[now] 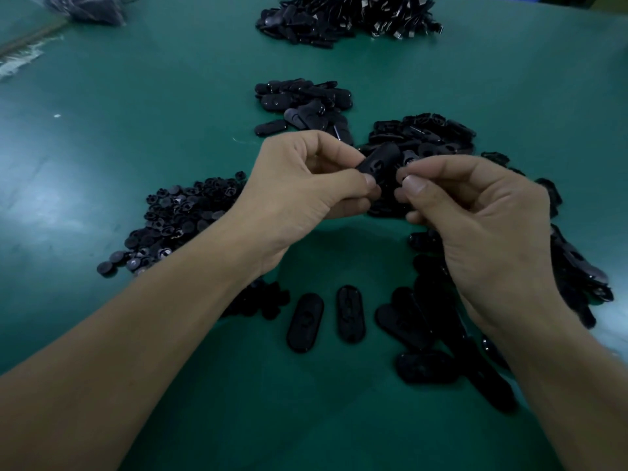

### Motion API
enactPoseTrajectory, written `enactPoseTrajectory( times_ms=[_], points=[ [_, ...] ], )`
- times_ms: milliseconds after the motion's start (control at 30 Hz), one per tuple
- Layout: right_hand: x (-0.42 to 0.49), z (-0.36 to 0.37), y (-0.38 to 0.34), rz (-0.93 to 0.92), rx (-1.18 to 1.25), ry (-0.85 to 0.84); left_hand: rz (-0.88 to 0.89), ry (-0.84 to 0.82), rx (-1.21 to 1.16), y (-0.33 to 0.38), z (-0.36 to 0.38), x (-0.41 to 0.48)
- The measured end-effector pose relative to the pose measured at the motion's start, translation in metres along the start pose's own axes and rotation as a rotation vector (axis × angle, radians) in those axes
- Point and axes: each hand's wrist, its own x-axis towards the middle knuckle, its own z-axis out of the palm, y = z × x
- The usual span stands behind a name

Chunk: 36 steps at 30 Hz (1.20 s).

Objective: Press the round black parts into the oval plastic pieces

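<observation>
1. Matte green table surface [136,147], with a pale glare patch on the left.
2. Heap of black cabled parts with silvery metal ends [356,18], far top centre.
3. Clear plastic bag of dark items [88,8], top-left corner.
4. Small white speck [57,115], on the green at left.

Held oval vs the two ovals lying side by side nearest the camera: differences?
The held oval is off the green mat, tilted, pinched by the left hand; the two loose ovals lie flat on it, untouched. The right hand holds what looks like a round part at the held oval; the loose ovals lie alone. All are black ovals.
</observation>
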Motion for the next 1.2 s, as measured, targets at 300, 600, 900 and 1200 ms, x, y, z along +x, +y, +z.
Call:
enactPoseTrajectory(
  times_ms=[300,600,900,1200],
  points=[
    [0.0010,-0.0010,-0.0028,-0.006,0.032,0.018,0.017,-0.051,0.050,0.0000,0.0024,-0.0007],
    [0.0003,-0.0018,-0.0038,0.008,-0.023,0.012,0.016,-0.111,0.076,0.0009,0.0020,-0.0020],
    [-0.0028,-0.0020,-0.0053,-0.076,-0.279,-0.029,0.166,-0.117,0.305,-0.0019,0.0026,-0.0023],
    [-0.0038,-0.0023,-0.0065,-0.048,-0.372,-0.051,0.237,-0.097,0.449,-0.0047,0.0006,-0.0009]
  ],
)
